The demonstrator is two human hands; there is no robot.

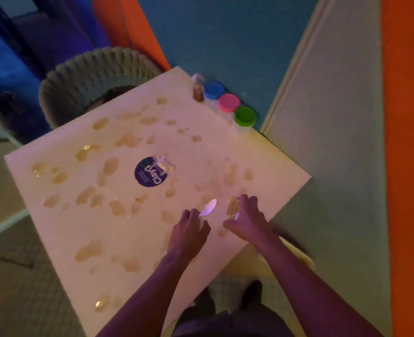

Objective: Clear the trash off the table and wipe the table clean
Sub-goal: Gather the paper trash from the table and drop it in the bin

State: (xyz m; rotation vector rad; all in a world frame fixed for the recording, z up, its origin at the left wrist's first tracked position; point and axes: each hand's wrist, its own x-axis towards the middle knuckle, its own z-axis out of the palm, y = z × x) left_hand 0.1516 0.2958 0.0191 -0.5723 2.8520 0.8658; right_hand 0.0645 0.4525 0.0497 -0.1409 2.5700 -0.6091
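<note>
Spoon (208,207) in left grip (193,227).

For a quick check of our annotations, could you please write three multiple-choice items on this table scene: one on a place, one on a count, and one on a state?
1. Where do the coloured jar lids stand?
A. along the table's far edge
B. in the middle of the table
C. on the floor

2. How many coloured jar lids are there?
A. two
B. three
C. five

3. What is the left hand doing?
A. lying flat on the table
B. hanging at the person's side
C. holding a white plastic spoon

Answers:
1 A: they line the far edge of the table, near the wall.
2 B: one blue, one pink, one green.
3 C: its fingers curl round the spoon's handle, while the right hand holds a speckled cracker-like piece.
</note>
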